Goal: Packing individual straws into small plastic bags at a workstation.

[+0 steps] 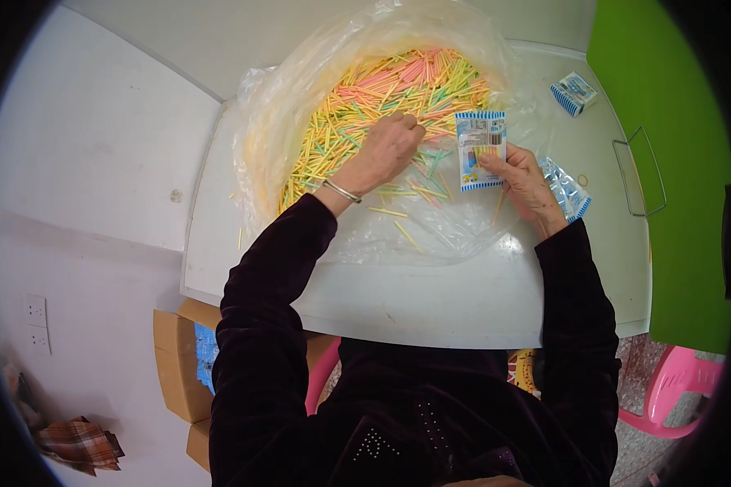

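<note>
A large see-through plastic bag (270,122) lies open on the table, heaped with thin yellow, pink and green sticks (398,85). Over the near edge of the heap, my left hand (386,152) is closed with its fingers pinched together; whatever they hold is hidden. My right hand (532,185) grips a small blue-and-white packet (471,136) between thumb and fingers, just right of the sticks. Some sticks show through the packet's window. Several loose sticks (390,212) lie on the plastic between and below my hands.
Another blue-and-white packet (573,197) lies beside my right wrist, and a stack of packets (574,92) at the far right. A wire stand (642,174) is at the right edge of the white table (430,304). A cardboard box (175,365) with blue packets stands below left.
</note>
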Action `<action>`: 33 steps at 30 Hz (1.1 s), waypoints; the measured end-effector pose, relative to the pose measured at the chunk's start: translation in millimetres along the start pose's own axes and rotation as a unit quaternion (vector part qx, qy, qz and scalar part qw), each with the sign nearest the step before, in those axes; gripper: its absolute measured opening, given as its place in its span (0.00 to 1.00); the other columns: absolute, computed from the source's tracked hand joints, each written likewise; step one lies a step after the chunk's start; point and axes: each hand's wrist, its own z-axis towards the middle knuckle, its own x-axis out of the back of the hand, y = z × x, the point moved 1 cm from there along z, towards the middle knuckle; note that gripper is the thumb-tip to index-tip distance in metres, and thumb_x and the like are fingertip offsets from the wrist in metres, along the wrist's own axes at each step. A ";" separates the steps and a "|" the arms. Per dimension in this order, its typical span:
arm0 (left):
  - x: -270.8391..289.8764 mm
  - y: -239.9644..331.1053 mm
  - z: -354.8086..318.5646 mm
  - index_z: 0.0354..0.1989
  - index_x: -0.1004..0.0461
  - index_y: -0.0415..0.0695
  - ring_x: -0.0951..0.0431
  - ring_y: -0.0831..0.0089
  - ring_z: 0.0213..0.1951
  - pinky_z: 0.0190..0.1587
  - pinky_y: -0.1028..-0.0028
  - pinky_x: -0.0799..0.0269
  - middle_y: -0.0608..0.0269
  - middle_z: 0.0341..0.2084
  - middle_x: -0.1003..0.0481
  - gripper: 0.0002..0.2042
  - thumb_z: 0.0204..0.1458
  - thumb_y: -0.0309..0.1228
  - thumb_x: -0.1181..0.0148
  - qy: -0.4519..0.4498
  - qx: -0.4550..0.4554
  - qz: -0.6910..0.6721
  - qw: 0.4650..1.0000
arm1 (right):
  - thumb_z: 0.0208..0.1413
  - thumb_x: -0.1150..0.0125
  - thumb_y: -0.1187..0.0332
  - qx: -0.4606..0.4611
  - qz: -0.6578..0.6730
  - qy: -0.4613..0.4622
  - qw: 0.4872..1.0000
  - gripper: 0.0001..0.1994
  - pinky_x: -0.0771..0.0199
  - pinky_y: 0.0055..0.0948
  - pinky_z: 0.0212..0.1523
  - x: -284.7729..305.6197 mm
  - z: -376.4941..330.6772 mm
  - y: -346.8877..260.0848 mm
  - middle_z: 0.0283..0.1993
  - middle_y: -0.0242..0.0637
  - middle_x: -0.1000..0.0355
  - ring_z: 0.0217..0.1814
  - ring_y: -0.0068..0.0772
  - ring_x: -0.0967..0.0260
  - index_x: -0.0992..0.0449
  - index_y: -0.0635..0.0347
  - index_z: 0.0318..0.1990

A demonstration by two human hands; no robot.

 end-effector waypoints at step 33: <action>66.5 33.0 36.5 0.46 0.33 0.39 0.26 0.80 0.31 0.35 0.80 0.29 0.63 0.28 0.26 0.13 0.52 0.23 0.45 0.113 0.178 -0.578 0.788 | 0.55 0.41 0.64 -0.051 0.000 -0.074 0.996 0.15 0.33 0.17 0.45 -8.1 -4.5 3.1 0.40 0.31 0.25 0.40 0.15 0.31 0.25 0.66 0.45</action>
